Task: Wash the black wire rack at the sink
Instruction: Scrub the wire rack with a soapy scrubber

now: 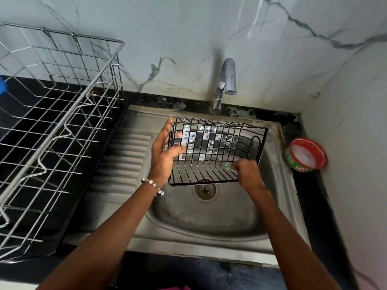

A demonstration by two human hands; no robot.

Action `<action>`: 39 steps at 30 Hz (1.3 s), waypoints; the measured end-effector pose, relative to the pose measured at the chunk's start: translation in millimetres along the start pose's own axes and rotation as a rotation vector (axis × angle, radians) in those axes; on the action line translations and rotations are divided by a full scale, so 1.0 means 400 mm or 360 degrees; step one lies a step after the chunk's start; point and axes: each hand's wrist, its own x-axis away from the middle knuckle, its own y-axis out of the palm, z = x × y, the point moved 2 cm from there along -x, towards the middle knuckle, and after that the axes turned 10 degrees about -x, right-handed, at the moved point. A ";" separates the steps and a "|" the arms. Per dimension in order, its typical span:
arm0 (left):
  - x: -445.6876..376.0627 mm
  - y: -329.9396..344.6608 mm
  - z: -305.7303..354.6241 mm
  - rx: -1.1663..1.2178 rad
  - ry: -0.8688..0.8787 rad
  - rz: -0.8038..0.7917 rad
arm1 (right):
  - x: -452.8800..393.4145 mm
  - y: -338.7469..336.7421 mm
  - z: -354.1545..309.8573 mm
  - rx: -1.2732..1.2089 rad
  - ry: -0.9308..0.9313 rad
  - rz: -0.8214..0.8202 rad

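Both hands on black wire rack (215, 151) over sink (209, 222): left hand (165, 151) gripping its end, right hand (248, 171) clenched at its corner.

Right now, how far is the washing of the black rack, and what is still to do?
Soaping looks well along: soap films fill many squares of the black wire rack. In hand: the left hand holds it over the sink while the right hand rubs its near edge with a greenish scrubber. Left: rinsing, as no water runs from the tap.
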 end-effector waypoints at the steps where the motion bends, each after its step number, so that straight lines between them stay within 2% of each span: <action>1: 0.005 0.003 0.001 0.0007 -0.0018 -0.0008 | -0.002 -0.004 0.004 -0.0027 0.0109 0.0081; 2: 0.004 0.007 -0.001 0.0007 -0.0012 -0.0012 | 0.002 -0.007 -0.008 0.0088 0.0154 0.0100; 4: 0.006 0.020 0.005 0.0000 -0.0012 -0.0022 | 0.034 0.012 -0.083 0.0068 0.0077 0.0148; 8: -0.004 0.040 0.012 0.0030 0.0007 0.0028 | 0.091 0.073 -0.223 -0.0154 -0.0131 0.0121; 11: 0.001 0.038 0.019 -0.0006 -0.0015 0.0063 | 0.098 0.095 -0.273 -0.0268 -0.0520 0.0078; 14: 0.008 0.031 0.030 0.0054 -0.0028 0.0092 | 0.074 0.109 -0.227 -0.0363 -0.0888 0.0063; 19: 0.002 0.014 0.018 0.0070 -0.0023 0.0123 | 0.043 0.035 -0.083 -0.0340 -0.0705 0.0119; 21: 0.003 0.010 0.019 0.0055 -0.0020 0.0103 | 0.019 0.004 -0.022 -0.0228 -0.0455 0.0190; 24: 0.006 0.014 0.012 0.0057 -0.0053 0.0068 | 0.011 -0.008 0.011 -0.0011 -0.0018 0.0143; 26: 0.006 0.018 0.000 0.0052 -0.0079 0.0056 | 0.029 -0.003 -0.025 0.0115 0.0066 0.0126; 29: 0.005 0.027 -0.016 0.0068 -0.0168 0.0068 | 0.063 0.031 -0.116 0.0054 -0.0034 0.0132; 34: 0.008 0.043 -0.017 0.0157 -0.0313 0.0160 | 0.113 0.088 -0.266 -0.0477 -0.0472 -0.0024; 37: 0.004 0.035 -0.022 0.0089 -0.0365 0.0200 | 0.105 0.088 -0.262 -0.0862 -0.0597 -0.0156; 39: 0.003 0.032 -0.022 0.0015 -0.0398 0.0207 | 0.093 0.076 -0.225 -0.0923 -0.0665 -0.0287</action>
